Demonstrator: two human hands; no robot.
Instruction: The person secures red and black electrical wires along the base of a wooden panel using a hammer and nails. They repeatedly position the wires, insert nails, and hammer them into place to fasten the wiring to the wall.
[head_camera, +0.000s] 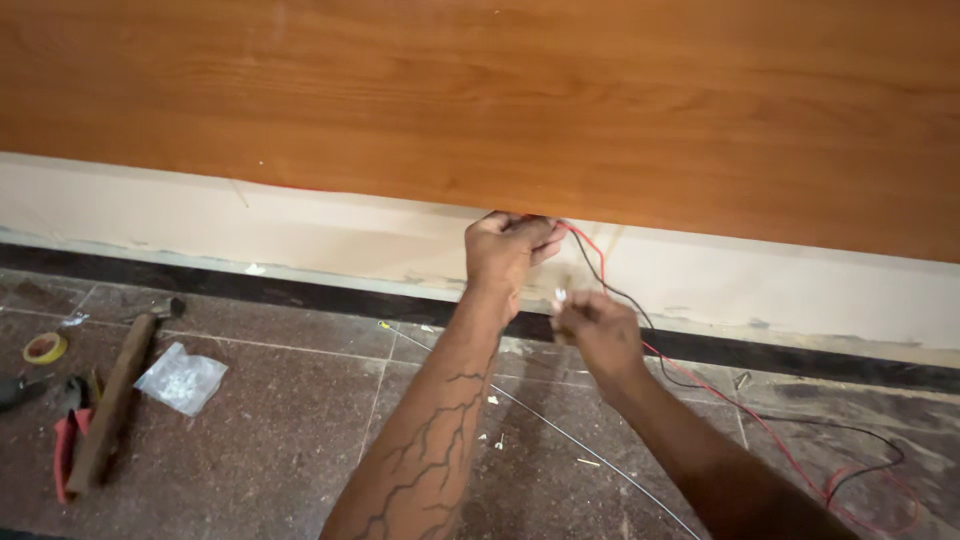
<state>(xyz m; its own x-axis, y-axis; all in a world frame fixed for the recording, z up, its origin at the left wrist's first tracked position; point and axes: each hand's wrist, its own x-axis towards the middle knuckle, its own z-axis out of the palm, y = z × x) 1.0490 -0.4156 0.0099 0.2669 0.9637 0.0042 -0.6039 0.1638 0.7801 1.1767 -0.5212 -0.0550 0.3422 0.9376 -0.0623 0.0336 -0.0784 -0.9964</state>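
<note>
**Wires pinched at the panel's lower edge**

The wooden panel (480, 90) fills the upper frame. At centre, the left hand (505, 250) is closed on the red and black wires (600, 270) under its edge; they could slip free. The right hand (597, 330) pinches a small pale clip (561, 296), easily dropped. At lower left, the hammer (115, 395) lies underfoot, a tripping risk.
</note>
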